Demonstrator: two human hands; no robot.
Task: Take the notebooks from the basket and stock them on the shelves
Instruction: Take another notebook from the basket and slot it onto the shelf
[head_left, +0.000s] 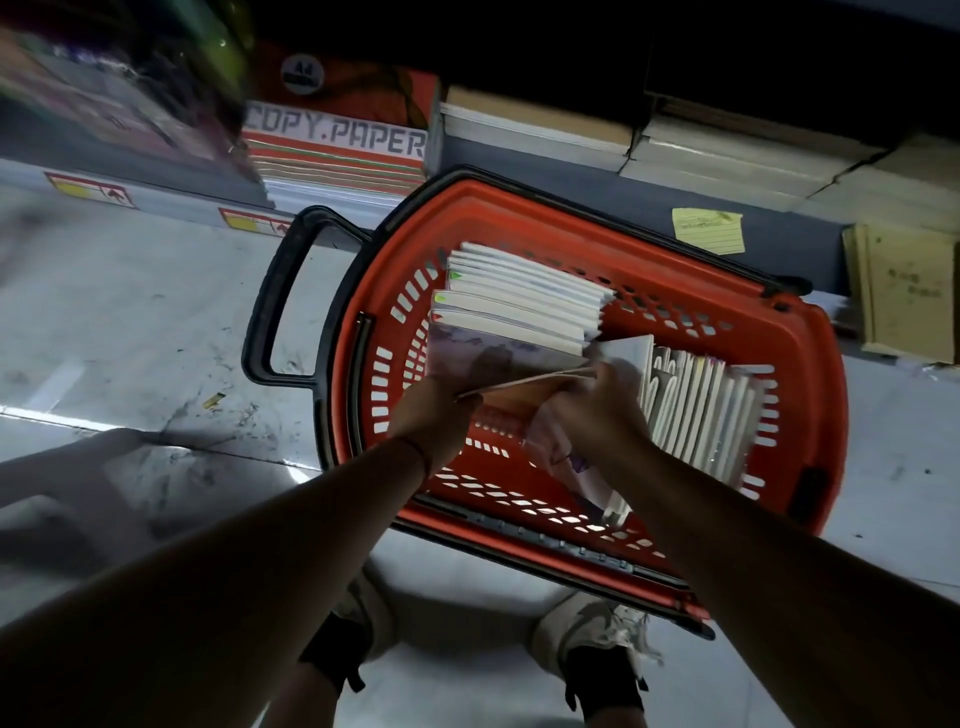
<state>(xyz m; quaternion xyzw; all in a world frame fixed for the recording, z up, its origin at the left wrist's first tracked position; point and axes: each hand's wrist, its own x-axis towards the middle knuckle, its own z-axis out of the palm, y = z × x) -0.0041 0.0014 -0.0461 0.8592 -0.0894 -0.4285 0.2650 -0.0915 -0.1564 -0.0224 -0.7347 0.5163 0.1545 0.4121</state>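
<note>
Head view: a red basket with a black handle stands on the grey floor, directly in front of the person's two shoes. Both hands are inside the basket, close together. The left hand grips the near edge of a stack of notebooks that fans out across the far-left part of the basket, thumb on top of a purple-toned cover. The right hand is curled around the same bundle at its right end, fingers closed on the covers; how many notebooks it holds cannot be determined. A second row of notebooks stands on edge along the right side of the basket, just beside the right hand. Another notebook lies tilted against the near wall, partly hidden under the right forearm. Beyond the basket, the lowest shelf carries a ream marked COPY PAPER on the left and piles of pale paper stock on the right. A yellow lined note is stuck on the shelf base. The far-left area is motion-blurred.
</note>
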